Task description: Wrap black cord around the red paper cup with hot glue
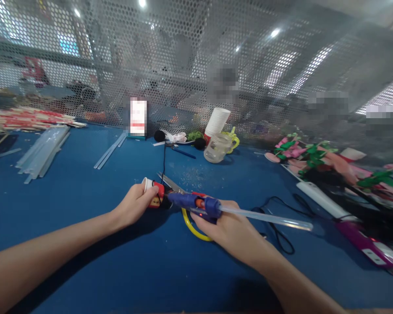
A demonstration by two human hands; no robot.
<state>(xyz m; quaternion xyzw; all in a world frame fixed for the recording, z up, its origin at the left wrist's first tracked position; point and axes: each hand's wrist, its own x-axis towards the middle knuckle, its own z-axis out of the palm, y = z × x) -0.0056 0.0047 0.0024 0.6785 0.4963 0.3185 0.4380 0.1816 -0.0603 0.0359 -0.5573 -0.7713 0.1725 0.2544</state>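
My right hand (pixel 231 231) is wrapped round a blue hot glue gun (pixel 190 201), with a long clear glue stick (pixel 268 216) sticking out of its back end. Its nozzle points left, close to a small paper cup (pixel 148 185) with red on its side, which my left hand (pixel 133 203) grips. Black cord runs round the cup, and a dark part sits at its right end; whether the nozzle touches it I cannot tell. Scissors (pixel 196 230) with yellow handles lie under the glue gun, their blades partly hidden.
Glue sticks lie in a bundle (pixel 44 150) at left, near red-and-white sticks (pixel 36 118). At the back stand stacked white cups (pixel 217 121) and a clear jar (pixel 215 149). Pink-green craft flowers (pixel 301 150) and a purple-white power strip (pixel 368 246) lie right. A perforated metal screen (pixel 180 56) rises behind.
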